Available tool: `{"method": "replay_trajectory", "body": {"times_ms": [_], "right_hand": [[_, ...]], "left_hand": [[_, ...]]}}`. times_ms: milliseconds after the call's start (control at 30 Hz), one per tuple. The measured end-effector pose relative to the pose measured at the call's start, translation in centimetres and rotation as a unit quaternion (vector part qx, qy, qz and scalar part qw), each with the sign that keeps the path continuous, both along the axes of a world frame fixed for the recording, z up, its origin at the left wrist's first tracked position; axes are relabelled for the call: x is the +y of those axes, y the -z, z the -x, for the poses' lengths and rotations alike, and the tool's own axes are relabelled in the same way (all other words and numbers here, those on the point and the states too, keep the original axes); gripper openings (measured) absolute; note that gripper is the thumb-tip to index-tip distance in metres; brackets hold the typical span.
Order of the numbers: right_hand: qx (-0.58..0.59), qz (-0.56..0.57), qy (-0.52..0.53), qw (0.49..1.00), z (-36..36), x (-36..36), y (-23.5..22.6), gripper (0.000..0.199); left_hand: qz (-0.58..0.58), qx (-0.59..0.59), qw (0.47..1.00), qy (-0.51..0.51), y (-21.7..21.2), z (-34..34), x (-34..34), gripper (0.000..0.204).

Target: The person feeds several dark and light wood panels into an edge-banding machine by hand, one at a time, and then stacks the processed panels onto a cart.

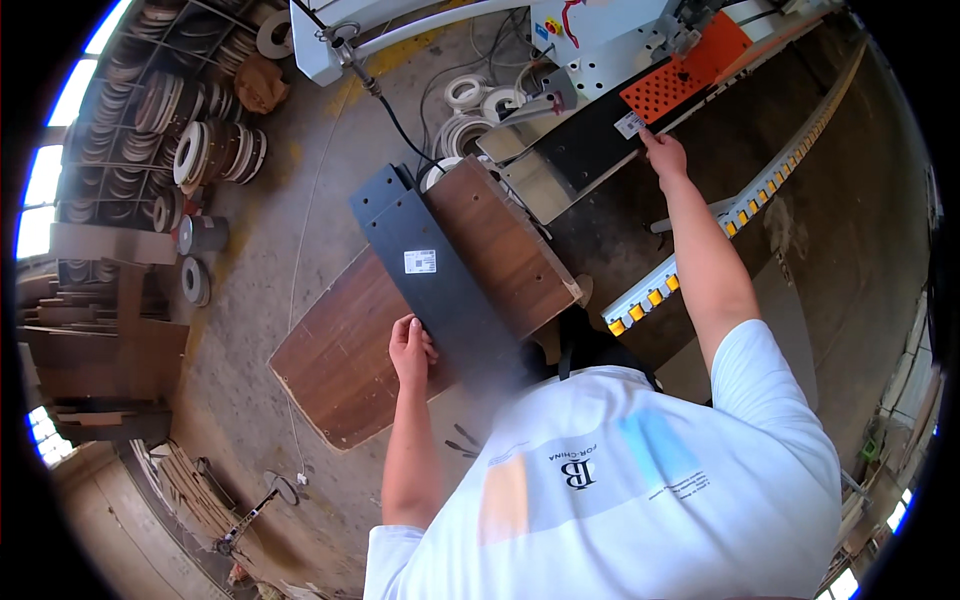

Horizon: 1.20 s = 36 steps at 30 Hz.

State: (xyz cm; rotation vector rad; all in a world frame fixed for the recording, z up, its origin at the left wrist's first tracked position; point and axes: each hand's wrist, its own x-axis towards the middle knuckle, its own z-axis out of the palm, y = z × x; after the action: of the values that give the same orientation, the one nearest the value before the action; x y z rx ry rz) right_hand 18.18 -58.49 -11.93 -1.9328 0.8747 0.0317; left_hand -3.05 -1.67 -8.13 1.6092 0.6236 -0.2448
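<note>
My right hand (pixel 664 158) reaches forward to a white printed label (pixel 629 125). Its fingertips are closed at the label's near edge, over a black board (pixel 588 145) on the machine bed. My left hand (pixel 411 350) is lower and nearer to me, its fingers curled at the left edge of a long dark panel (pixel 455 310). That panel lies on a wooden-topped stand and slants toward my body; another dark panel shows partly beneath it. A similar white label (pixel 420 262) is on its upper face. Vapour-like haze blurs the panel's near end.
The brown wooden top (pixel 335 350) spreads under the panels. An orange perforated plate (pixel 690 65) covers part of the machine at the far right. A rail with yellow rollers (pixel 690 275) curves along the right. Rolls of edge banding (pixel 205 155) fill racks at left; cables and white coils (pixel 465 130) lie ahead.
</note>
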Motion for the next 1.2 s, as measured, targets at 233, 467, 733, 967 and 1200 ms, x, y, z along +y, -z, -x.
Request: {"method": "replay_trajectory", "body": {"times_ms": [233,467,733,967,1200], "right_hand": [[-0.038,0.14,0.056,0.988,1.5,4.6,-0.5,0.058],[-0.023,-0.202,-0.305,0.93,10.3,26.0,-4.1,0.037],[0.034,-0.182,-0.396,0.899,13.6,29.9,-5.5,0.044],[0.024,-0.273,-0.243,0.93,18.9,20.6,-7.6,0.031],[-0.043,-0.322,0.011,0.946,22.9,16.1,-6.0,0.026]], "left_hand": [[0.003,0.002,1.0,-0.006,0.0,-0.2,-0.1,0.022],[0.017,-0.021,1.0,0.004,0.9,0.7,0.6,0.027],[0.004,-0.026,0.999,0.023,0.8,0.3,0.6,0.027],[0.024,-0.034,0.998,0.039,2.0,0.5,1.0,0.024],[0.014,-0.024,0.999,0.042,1.5,0.4,0.8,0.025]]}}
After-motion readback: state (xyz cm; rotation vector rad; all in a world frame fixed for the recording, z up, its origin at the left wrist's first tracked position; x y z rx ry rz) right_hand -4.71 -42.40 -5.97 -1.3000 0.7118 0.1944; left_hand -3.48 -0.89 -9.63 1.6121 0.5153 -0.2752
